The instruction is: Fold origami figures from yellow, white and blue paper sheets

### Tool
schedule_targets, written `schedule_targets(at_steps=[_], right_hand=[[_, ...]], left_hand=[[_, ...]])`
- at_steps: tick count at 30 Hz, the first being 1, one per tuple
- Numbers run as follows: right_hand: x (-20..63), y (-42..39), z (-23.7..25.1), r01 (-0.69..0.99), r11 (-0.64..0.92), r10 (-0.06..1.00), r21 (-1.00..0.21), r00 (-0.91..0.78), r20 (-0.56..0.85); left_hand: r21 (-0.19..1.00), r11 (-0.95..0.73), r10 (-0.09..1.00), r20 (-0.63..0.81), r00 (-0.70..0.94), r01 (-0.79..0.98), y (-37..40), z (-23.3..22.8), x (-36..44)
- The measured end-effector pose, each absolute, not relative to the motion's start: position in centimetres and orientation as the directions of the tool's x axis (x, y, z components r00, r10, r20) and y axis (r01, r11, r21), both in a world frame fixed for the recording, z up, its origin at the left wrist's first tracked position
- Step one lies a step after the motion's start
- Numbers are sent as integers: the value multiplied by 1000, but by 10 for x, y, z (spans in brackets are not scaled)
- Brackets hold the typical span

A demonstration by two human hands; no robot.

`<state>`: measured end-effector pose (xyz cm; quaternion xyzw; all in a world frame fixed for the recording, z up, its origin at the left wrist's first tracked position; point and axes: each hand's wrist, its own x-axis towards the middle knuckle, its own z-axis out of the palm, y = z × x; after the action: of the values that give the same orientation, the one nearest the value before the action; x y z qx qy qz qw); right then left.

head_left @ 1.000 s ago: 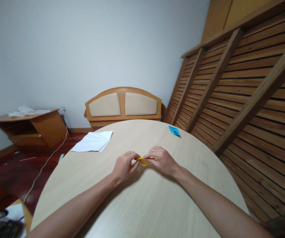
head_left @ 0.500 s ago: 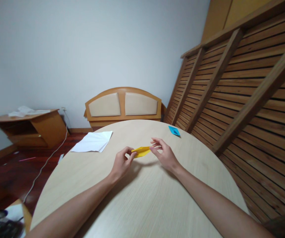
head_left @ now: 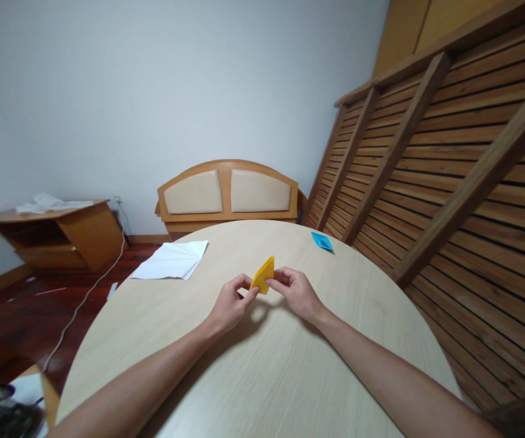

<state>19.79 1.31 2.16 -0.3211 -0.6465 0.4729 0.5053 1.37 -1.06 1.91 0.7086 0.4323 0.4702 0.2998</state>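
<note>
On the head camera I've got both hands up over the middle of the round table [head_left: 289,377], and between them stands the folded yellow paper [head_left: 263,275], lifted clear of the tabletop and tipped up on edge, its point toward the far wall. My left hand [head_left: 230,306] has thumb and forefinger closed on the paper's lower left corner, and my right hand [head_left: 295,291] pinches its right edge the same way, other fingers curled in. Further out I see a white sheet [head_left: 171,260] at the table's far left and a small blue folded piece [head_left: 321,241] near the far right rim, both well apart from my hands.
</note>
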Motion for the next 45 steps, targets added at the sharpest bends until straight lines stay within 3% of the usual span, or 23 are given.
schedule_targets(at_steps=[6, 15, 32, 39, 45], right_hand=[[204, 15, 23, -10, 359, 883, -933, -319, 343], [204, 10, 24, 23, 378, 856, -925, -390, 340], [209, 9, 32, 45, 419, 870, -907, -307, 386], [210, 12, 31, 56, 420, 880, -906, -268, 391], [207, 7, 29, 200, 480, 868, -854, -247, 430]], left_hand=[[858, -420, 897, 345, 276, 296, -9, 11, 16], [850, -398, 912, 325, 251, 345, -9, 17, 14], [804, -429, 880, 268, 392, 413, -14, 12, 14], [821, -385, 914, 276, 297, 422, -11, 13, 16], [892, -351, 936, 327, 128, 284, -3, 16, 14]])
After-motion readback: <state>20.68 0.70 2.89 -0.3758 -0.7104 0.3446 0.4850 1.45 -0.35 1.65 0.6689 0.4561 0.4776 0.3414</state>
